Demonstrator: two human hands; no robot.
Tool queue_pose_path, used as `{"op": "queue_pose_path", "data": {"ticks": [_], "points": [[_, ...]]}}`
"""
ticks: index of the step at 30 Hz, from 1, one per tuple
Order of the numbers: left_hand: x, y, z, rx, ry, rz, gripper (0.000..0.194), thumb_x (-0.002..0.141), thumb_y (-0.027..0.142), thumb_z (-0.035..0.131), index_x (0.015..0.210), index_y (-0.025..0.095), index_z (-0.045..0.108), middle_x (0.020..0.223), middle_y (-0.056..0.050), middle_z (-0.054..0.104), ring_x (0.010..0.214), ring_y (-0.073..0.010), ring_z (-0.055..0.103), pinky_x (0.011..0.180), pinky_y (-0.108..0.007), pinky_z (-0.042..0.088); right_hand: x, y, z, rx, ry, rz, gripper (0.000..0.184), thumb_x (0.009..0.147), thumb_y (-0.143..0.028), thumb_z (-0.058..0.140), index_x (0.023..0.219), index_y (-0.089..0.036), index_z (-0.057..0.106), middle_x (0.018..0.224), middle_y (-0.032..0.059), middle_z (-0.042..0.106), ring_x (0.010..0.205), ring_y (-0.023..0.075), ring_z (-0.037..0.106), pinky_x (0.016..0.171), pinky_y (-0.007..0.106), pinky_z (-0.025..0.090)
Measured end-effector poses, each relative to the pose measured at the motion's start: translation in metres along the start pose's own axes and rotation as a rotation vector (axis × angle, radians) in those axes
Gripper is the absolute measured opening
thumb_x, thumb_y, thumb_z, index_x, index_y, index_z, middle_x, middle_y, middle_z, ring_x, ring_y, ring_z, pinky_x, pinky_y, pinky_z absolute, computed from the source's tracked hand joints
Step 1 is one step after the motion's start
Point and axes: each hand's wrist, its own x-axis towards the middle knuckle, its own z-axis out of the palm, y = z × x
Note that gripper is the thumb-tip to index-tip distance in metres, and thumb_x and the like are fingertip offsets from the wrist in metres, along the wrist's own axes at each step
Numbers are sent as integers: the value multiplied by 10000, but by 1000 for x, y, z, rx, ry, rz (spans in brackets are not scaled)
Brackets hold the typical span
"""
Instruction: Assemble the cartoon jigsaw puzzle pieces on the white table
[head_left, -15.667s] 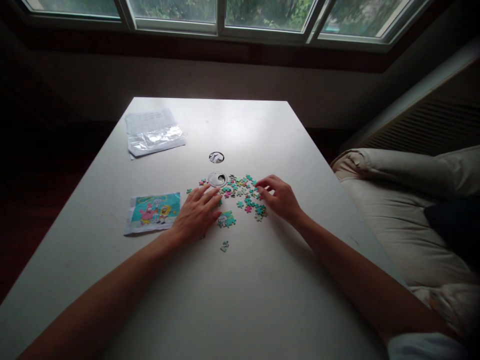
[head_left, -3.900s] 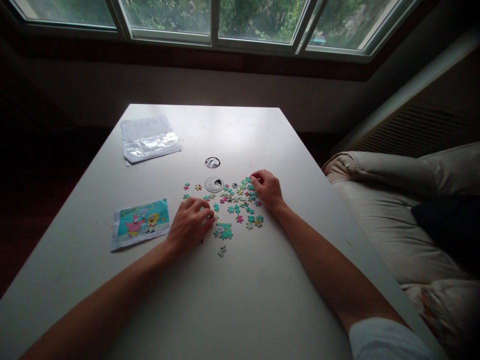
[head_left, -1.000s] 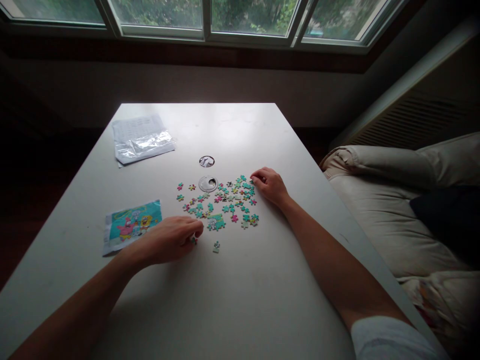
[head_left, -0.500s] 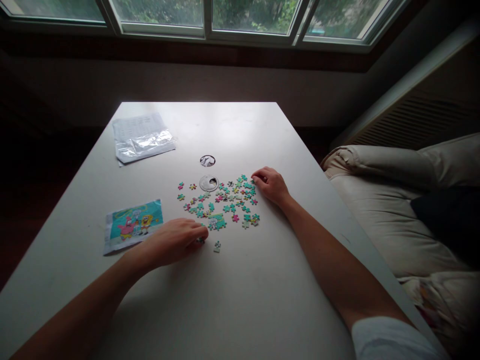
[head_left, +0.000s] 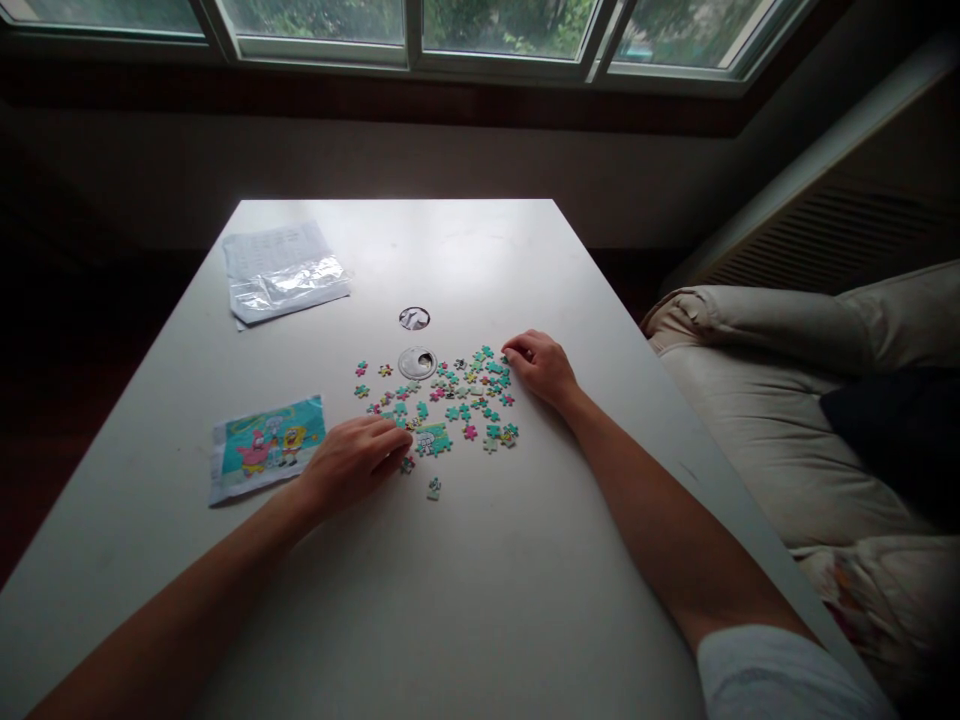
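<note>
Loose jigsaw pieces, mostly teal with some pink and yellow, lie scattered mid-table. Several joined pieces form a small section showing a cartoon face. At its left edge is my left hand, fingers bent and pressed together; what they hold, if anything, is hidden. Just below those fingertips lies a pinkish piece, and nearer me a small pale cluster. My right hand rests at the pile's upper right, its fingers closed at a teal piece.
A cartoon picture packet lies left of my left hand. Papers under clear plastic sit at the back left of the white table. Two round fittings are set in the tabletop. A cushioned sofa stands right.
My left hand has moved up and slightly left, from below the joined section to its left edge, uncovering the pinkish piece. My right hand stays in place. The view has shifted slightly.
</note>
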Motion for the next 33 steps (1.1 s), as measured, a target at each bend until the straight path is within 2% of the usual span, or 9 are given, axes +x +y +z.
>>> {"op": "queue_pose_path", "data": {"ticks": [5,9,12,16,21,23,27,33], "points": [[2,-2,7,-58,148,-32,181,1008,253,470,979,219,645,843,-23,664,787,-164,593,730,-276,431,2,1,3,-30,24,-19,131,904,-253,586,859,-218,704,858,43,665,858,218,580,823,356,445],[-4,-8,10,-127,315,-186,176,999,245,488,951,207,653,859,-26,675,784,-157,607,736,-270,443,-1,-1,3,-12,84,12,147,910,-255,571,835,-214,691,839,41,681,800,211,584,798,354,452],[-10,-6,14,-150,378,-261,173,993,251,501,940,200,658,840,-21,669,751,-152,595,729,-273,440,-14,-9,-2,27,139,68,152,921,-267,562,850,-211,684,818,32,677,715,192,567,724,339,456],[-11,3,14,-150,337,-268,181,994,260,502,941,200,664,843,-21,663,774,-160,593,738,-284,433,-49,-29,-14,64,110,-20,170,953,-285,556,837,-218,661,831,37,653,782,201,582,737,347,474],[-17,17,-8,-177,276,-339,181,997,275,503,940,208,661,853,-18,637,800,-168,577,745,-293,421,-96,-49,-32,45,-76,-221,70,930,-271,619,956,-235,673,930,60,656,905,232,593,827,395,504],[-23,23,-15,-181,277,-366,177,998,275,499,960,209,658,853,-17,624,804,-171,569,748,-299,418,-107,-50,-38,10,-154,-274,157,905,-282,661,1057,-242,670,1003,75,657,956,249,590,840,410,517],[-32,28,-11,-215,284,-363,200,1000,261,481,919,195,652,845,-29,615,827,-182,560,777,-316,420,-116,-47,-44,-57,-230,-302,277,881,-312,704,1149,-259,659,1102,91,639,1013,269,585,887,446,523],[-30,21,0,-274,301,-383,188,993,256,489,922,196,653,864,-34,629,849,-181,573,795,-317,428,-112,-48,-40,-82,-182,-258,216,903,-302,684,1115,-265,671,1103,86,644,1031,271,593,906,461,525]]}}
